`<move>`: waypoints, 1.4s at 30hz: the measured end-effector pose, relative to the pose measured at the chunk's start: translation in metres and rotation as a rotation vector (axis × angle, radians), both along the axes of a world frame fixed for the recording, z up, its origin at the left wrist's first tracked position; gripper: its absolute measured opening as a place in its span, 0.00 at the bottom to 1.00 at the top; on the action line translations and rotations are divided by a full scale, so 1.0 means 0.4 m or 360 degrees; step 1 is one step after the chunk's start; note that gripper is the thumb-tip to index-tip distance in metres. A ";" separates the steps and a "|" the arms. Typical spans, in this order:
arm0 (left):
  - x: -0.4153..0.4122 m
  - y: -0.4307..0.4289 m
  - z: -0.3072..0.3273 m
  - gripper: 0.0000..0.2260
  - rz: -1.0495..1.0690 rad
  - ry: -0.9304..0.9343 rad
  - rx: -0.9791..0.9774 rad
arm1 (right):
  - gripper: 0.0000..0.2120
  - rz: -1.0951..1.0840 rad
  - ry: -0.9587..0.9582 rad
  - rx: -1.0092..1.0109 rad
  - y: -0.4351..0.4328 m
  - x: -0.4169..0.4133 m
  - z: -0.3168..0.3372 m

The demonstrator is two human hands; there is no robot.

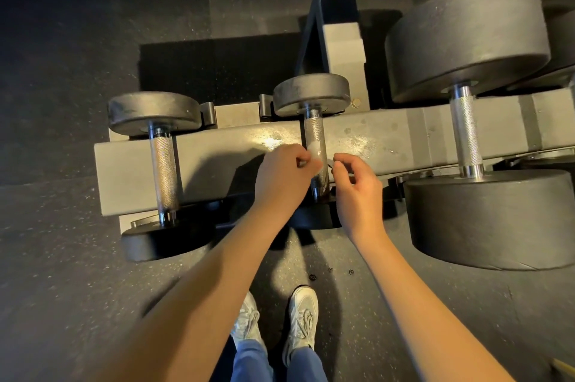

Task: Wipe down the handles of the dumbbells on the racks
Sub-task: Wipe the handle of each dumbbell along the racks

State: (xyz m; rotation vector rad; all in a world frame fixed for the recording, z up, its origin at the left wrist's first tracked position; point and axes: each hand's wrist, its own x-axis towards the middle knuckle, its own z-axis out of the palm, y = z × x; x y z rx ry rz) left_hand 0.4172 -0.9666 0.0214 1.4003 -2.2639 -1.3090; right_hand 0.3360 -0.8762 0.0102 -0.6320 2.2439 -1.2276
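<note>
My left hand (pixel 281 177) pinches a small blurred white wipe (pixel 315 152) against the knurled steel handle (pixel 312 129) of the middle black dumbbell (pixel 311 93), which lies across the grey rack beam (pixel 217 151). Its near plate is mostly hidden behind my wrists. My right hand (pixel 357 187) curls just beside the handle; whether it holds anything, I cannot tell. A small dumbbell (pixel 163 170) sits left, a large dumbbell (pixel 466 36) right. Open speckled floor (pixel 62 257) lies leftward.

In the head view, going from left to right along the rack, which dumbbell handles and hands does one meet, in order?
left dumbbell handle → left hand → middle dumbbell handle → right hand → right dumbbell handle. The white wipe lies over the middle handle, so I leave it out.
</note>
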 end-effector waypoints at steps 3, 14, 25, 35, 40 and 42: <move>0.024 0.013 0.002 0.07 -0.0135 -0.0072 0.0084 | 0.10 0.0068 0.0078 0.0028 -0.002 0.003 0.005; -0.011 0.010 0.077 0.09 0.0152 0.0416 0.0323 | 0.11 0.0044 -0.0536 -0.0432 -0.015 -0.017 0.087; -0.027 -0.094 0.077 0.19 -0.0130 0.0067 -0.0641 | 0.13 0.0118 0.0127 0.0093 -0.143 -0.093 0.029; -0.024 -0.102 0.078 0.19 -0.0142 0.0067 -0.0537 | 0.04 0.0619 0.0409 0.0284 -0.053 -0.086 0.037; -0.018 -0.107 0.077 0.19 -0.0149 0.0121 -0.0527 | 0.09 0.0258 0.0385 0.0152 -0.147 -0.098 0.037; -0.014 -0.110 0.075 0.18 -0.0175 0.0130 -0.0568 | 0.09 0.0193 0.0374 0.0125 -0.149 -0.081 0.027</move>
